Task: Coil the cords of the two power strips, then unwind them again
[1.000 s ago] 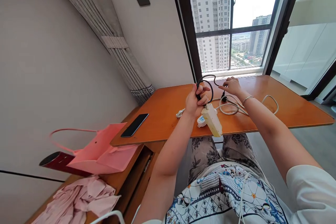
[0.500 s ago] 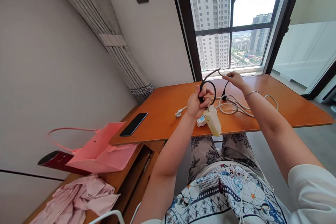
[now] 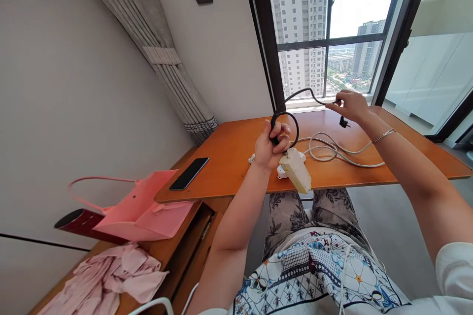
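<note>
My left hand (image 3: 269,148) is closed around a looped black power cord (image 3: 298,92). A yellowed white power adapter (image 3: 296,171) hangs tilted just below that hand, over the table's near edge. Off to the right, my right hand (image 3: 353,106) pinches the same cord, which arches up between the two hands. The cord's black plug (image 3: 344,122) dangles beneath my right fingers, its prongs pointing right. Behind the adapter, a white socket piece (image 3: 282,172) rests on the table, partly hidden. A loosely coiled white cable (image 3: 325,159) lies beneath my right arm.
The orange-brown table (image 3: 229,157) bears a black phone (image 3: 189,173) on its left side. Lower left, a pink bag (image 3: 148,206), a dark red cylinder (image 3: 79,225) and pink cloth (image 3: 107,278) sit on a wooden cabinet. A window (image 3: 325,44) stands beyond the table.
My right hand has moved right along the black cord, drawing its arch longer, and the plug now hangs clear of the table under it. My left hand has shifted slightly left.
</note>
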`<state>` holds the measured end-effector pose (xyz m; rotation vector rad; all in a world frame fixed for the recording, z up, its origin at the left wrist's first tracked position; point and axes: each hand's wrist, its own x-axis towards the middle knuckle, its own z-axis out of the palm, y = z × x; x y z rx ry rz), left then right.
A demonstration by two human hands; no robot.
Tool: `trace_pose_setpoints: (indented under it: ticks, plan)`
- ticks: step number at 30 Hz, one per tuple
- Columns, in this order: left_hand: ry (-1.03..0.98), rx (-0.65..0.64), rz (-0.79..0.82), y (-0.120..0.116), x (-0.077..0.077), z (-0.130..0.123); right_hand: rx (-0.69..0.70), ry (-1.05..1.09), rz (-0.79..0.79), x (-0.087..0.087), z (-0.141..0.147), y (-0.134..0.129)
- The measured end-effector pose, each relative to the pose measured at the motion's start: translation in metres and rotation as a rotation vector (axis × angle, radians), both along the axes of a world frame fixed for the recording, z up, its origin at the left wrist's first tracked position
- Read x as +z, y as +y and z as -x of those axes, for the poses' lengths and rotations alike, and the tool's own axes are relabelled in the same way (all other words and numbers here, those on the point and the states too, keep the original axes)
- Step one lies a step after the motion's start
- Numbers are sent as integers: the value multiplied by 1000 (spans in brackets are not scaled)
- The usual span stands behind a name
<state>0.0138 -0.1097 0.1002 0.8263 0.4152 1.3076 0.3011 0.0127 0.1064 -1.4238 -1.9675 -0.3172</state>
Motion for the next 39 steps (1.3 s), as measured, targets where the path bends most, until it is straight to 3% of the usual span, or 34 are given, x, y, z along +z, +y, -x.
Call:
trace_pose_setpoints:
  ticks: [6,8,10,13,17,22,26,32,39]
  plan:
    - [-57,56,-28,-4,11,8,-72,-108,-151,13,7,-81]
    - [-70,57,-36,-5,13,6,-9,-123,-122,16,14,-103]
    - [-73,69,-37,-6,14,4,82,-104,5,16,22,-117]
    - [-56,78,-23,-8,14,1,208,-3,173,11,31,-118]
    - [-44,24,-26,-11,14,-5,229,11,86,-1,44,-102]
    - [-95,69,-101,-15,18,-9,94,-296,156,-17,71,-103]
    - [-135,89,-141,-12,18,-10,179,-501,226,-26,82,-119]
    - [-92,95,-142,-7,7,-13,364,-640,96,-21,83,-137]
    - [80,34,-319,-5,-9,-16,394,-621,24,-11,89,-158]
